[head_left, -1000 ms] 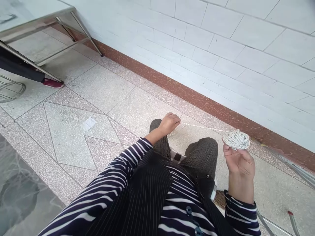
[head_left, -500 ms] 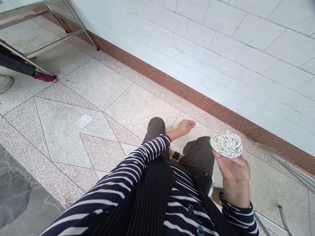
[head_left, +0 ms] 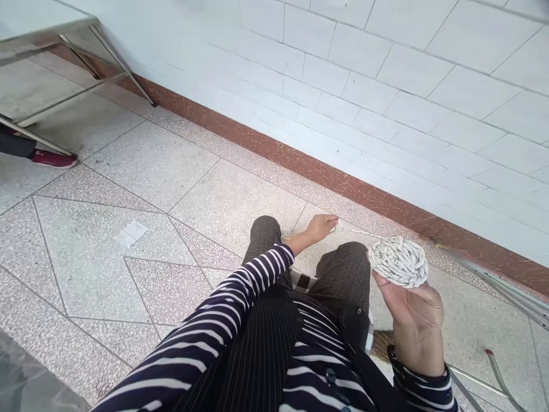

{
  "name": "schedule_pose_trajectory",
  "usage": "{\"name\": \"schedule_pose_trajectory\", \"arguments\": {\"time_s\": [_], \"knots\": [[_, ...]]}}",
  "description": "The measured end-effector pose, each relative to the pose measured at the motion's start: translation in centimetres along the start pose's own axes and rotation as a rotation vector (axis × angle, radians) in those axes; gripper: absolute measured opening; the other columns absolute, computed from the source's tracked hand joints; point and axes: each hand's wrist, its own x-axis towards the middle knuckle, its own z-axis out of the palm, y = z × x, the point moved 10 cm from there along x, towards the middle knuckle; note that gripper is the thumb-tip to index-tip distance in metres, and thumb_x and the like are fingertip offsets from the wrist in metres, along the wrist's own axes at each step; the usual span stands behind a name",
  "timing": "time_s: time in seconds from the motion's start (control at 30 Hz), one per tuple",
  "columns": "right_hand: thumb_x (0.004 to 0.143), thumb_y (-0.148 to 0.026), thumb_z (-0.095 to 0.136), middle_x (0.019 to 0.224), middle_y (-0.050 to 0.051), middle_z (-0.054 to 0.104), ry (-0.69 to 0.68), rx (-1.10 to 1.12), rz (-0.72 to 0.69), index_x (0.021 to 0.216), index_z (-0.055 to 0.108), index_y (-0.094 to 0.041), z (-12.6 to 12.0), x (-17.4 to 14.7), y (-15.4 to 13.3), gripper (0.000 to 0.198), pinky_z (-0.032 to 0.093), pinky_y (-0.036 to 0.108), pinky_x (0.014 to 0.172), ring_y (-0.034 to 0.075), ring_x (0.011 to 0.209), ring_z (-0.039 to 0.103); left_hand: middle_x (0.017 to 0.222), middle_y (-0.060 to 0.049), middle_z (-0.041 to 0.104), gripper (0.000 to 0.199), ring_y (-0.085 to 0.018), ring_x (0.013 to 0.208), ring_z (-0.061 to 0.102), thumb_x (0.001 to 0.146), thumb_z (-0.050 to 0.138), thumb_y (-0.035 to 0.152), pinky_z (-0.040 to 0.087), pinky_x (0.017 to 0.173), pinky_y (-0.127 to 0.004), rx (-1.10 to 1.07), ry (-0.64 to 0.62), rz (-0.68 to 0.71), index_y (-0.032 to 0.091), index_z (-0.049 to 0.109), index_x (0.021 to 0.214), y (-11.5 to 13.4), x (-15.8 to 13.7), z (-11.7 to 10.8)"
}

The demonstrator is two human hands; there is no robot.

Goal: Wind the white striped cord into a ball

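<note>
An oval coil of white braided cord [head_left: 398,262] with thin dark flecks rests on the raised fingers of my right hand [head_left: 414,309], which grips it from below. From the coil a thin strand [head_left: 360,231] runs leftward to my left hand [head_left: 321,227]. The fingertips of that hand are pinched on the strand, beyond my knees and near the wall side. A short loose bit of the strand shows at the pinch. My right thumb and palm are visible, but the fingertips behind the coil are partly hidden.
A white wall [head_left: 364,86] with a reddish-brown baseboard [head_left: 266,146] lies ahead. A metal-legged table [head_left: 47,28] stands at upper left, with another person's red shoe [head_left: 54,159] beside it. A white paper [head_left: 131,233] lies on the floor. A red-tipped metal tube [head_left: 495,366] is at lower right.
The view has shifted slightly, so the floor and table appear lower and further left. Both hands keep their hold, and the coil appears slightly further right and lower.
</note>
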Motion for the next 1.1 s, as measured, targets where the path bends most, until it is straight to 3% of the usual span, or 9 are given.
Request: {"name": "schedule_pose_trajectory", "arguments": {"time_s": [0.1,0.2,0.4,0.5,0.63,0.77,0.9,1.0,1.1], "knots": [[0.059,-0.017,0.072,0.122,0.007,0.071,0.017,0.033,-0.063,0.114,0.069,-0.03,-0.1,1.0,-1.5,0.056,0.061,0.04,0.081,0.028,0.118,0.065,0.099,-0.01,0.076,0.037,-0.017,0.081,0.068,0.097,0.056,0.035,0.054,0.07,-0.027,-0.056,-0.137,-0.116,0.012,0.074,0.118,-1.6,-2.2,2.2],[0.058,-0.015,0.072,0.119,0.006,0.072,0.059,0.077,-0.121,0.11,0.068,-0.028,-0.9,2.4,-3.2,0.054,0.06,0.03,0.07,0.025,0.111,0.067,0.088,-0.009,0.075,0.044,-0.016,0.079,0.068,0.1,0.048,0.045,0.052,0.071,-0.026,-0.048,-0.24,-0.057,0.011,0.075,0.107,-1.0,-5.0,2.8],[0.06,-0.011,0.073,0.118,0.004,0.07,0.103,0.145,-0.133,0.107,0.065,-0.026,-2.8,5.0,-4.1,0.05,0.057,0.023,0.063,0.022,0.106,0.068,0.078,-0.003,0.073,0.035,-0.015,0.074,0.065,0.089,0.065,0.05,0.048,0.074,-0.025,0.065,-0.351,0.092,0.017,0.075,0.092,1.7,-9.1,-0.1],[0.064,-0.012,0.074,0.119,0.003,0.068,0.11,0.211,-0.105,0.106,0.063,-0.026,-4.2,6.3,-3.0,0.046,0.061,0.028,0.068,0.022,0.107,0.068,0.07,-0.002,0.07,0.039,-0.014,0.068,0.062,0.093,0.058,0.044,0.047,0.076,-0.026,0.108,-0.227,0.126,0.016,0.069,0.067,2.7,-8.5,-4.0],[0.071,-0.017,0.074,0.118,0.005,0.064,0.218,0.277,-0.099,0.098,0.057,-0.022,-9.0,8.9,-1.4,0.031,0.066,0.038,0.077,0.024,0.109,0.068,0.067,-0.004,0.07,0.04,-0.015,0.069,0.062,0.092,0.054,0.04,0.049,0.079,-0.028,0.004,0.097,0.119,0.016,0.068,0.063,2.8,-6.3,-11.7],[0.071,-0.014,0.068,0.118,0.01,0.059,0.441,0.349,-0.037,0.09,0.054,-0.019,-16.4,10.7,-0.5,0.024,0.065,0.022,0.062,0.022,0.11,0.068,0.06,-0.004,0.068,0.029,-0.014,0.061,0.06,0.086,0.056,0.033,0.049,0.073,-0.028,-0.123,0.447,0.02,0.015,0.068,0.067,0.3,-5.5,-19.5],[0.074,-0.012,0.064,0.123,0.009,0.057,0.559,0.428,-0.128,0.08,0.053,-0.022,-21.2,10.5,-4.1,0.016,0.061,0.012,0.063,0.017,0.11,0.068,0.057,-0.004,0.066,0.021,-0.012,0.056,0.058,0.081,0.053,0.026,0.045,0.065,-0.026,-0.17,0.634,-0.084,0.014,0.064,0.067,-2.0,-4.9,-24.3],[0.078,-0.008,0.06,0.129,0.012,0.059,0.587,0.408,-0.214,0.077,0.06,-0.023,-21.2,9.2,-7.7,0.014,0.061,0.01,0.067,0.019,0.115,0.068,0.058,-0.005,0.066,0.023,-0.012,0.058,0.059,0.081,0.05,0.023,0.045,0.066,-0.025,-0.08,0.626,-0.085,0.015,0.063,0.063,-1.8,-3.3,-25.5],[0.078,-0.007,0.059,0.131,0.011,0.064,0.51,0.338,-0.319,0.082,0.069,-0.022,-17.5,7.9,-10.4,0.018,0.061,0.012,0.069,0.023,0.121,0.066,0.065,-0.006,0.069,0.027,-0.014,0.064,0.059,0.084,0.05,0.022,0.044,0.067,-0.025,0.165,0.493,-0.111,0.015,0.065,0.063,-1.2,-1.0,-24.4]]}}
